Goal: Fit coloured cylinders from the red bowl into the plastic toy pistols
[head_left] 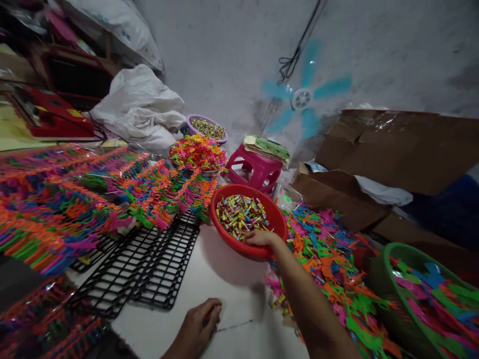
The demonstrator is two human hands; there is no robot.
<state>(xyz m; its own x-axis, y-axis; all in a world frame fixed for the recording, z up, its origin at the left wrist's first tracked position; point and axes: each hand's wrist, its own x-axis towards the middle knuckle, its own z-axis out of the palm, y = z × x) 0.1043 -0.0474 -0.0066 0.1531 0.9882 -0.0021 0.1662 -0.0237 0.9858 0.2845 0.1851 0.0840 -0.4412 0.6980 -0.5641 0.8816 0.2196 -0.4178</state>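
My right hand (pixel 261 238) reaches into a red bowl (pixel 224 236) filled with small multicoloured pieces (pixel 241 213); its fingers rest among them at the near rim, and whether they grip anything is hidden. My left hand (pixel 198 326) lies low on the white table surface (pixel 224 279), its fingers curled around a small thin item with a reddish tip that I cannot identify. A black wire rack (pixel 149 269) lies just left of the left hand, with rows of bright plastic toy strips (pixel 75 204) spread over it.
Loose colourful plastic shapes (pixel 325 249) are heaped to the right, next to a green basket (pixel 381 284) holding more. Behind the red bowl stand a pink stool (pixel 254 169), a bowl of coloured rings (pixel 198 152) and a purple bowl (pixel 206 127). Cardboard boxes (pixel 392 144) and a spinning blue fan (pixel 301 99) are at the back.
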